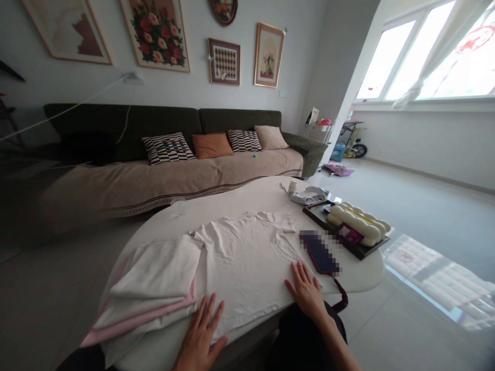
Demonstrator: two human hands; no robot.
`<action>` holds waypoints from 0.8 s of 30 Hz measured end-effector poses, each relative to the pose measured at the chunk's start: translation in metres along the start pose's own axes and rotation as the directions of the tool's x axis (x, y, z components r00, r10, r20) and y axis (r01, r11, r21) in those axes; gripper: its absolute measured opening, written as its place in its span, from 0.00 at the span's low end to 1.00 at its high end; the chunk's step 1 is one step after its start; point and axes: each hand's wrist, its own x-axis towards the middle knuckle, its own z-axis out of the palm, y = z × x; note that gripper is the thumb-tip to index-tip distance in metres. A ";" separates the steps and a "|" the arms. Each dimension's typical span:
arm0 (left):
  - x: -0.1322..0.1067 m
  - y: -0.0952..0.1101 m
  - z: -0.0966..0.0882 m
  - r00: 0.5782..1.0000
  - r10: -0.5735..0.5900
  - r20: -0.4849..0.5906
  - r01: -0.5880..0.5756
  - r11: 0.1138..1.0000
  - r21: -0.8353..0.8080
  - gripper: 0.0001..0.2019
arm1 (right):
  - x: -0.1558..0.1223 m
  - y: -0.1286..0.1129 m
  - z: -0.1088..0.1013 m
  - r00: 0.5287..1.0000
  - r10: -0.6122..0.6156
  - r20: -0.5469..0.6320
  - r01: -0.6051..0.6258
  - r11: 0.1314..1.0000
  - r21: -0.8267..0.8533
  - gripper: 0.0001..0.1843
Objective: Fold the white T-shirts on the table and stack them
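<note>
Head view: the white T-shirt (247,263) lies flat between and ahead of the left hand (201,330) and right hand (307,292); both are palm-down, fingers spread, gripping nothing; it looks light, limp; hem corners beside each hand seem best to pinch.

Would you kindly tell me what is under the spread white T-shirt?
The white table supports the T-shirt; anything else between them is covered and cannot be seen.

A white shirt (247,268) lies flat — left hand (201,329), right hand (307,291) along its edges.
</note>
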 end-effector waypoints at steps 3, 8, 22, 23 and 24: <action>0.001 0.006 -0.022 0.980 -0.071 0.185 0.090 0.991 -0.096 0.31 | -0.016 -0.028 0.002 1.000 0.006 -0.009 -0.006 1.000 -0.023 0.32; 0.053 0.002 -0.094 0.825 0.006 0.565 0.154 0.960 -0.234 0.22 | -0.061 -0.122 0.026 0.786 -0.618 0.003 0.591 0.753 0.289 0.34; 0.236 -0.142 -0.087 0.808 -0.542 0.232 0.573 0.814 -0.095 0.16 | -0.067 -0.168 0.146 0.495 -0.614 -0.615 0.788 0.616 0.020 0.21; 0.237 -0.145 -0.084 0.800 -0.553 0.234 0.585 0.805 -0.099 0.16 | -0.067 -0.170 0.146 0.486 -0.614 -0.622 0.789 0.615 0.009 0.18; 0.239 -0.146 -0.081 0.795 -0.560 0.233 0.593 0.798 -0.103 0.16 | -0.067 -0.171 0.146 0.477 -0.612 -0.630 0.789 0.614 0.000 0.15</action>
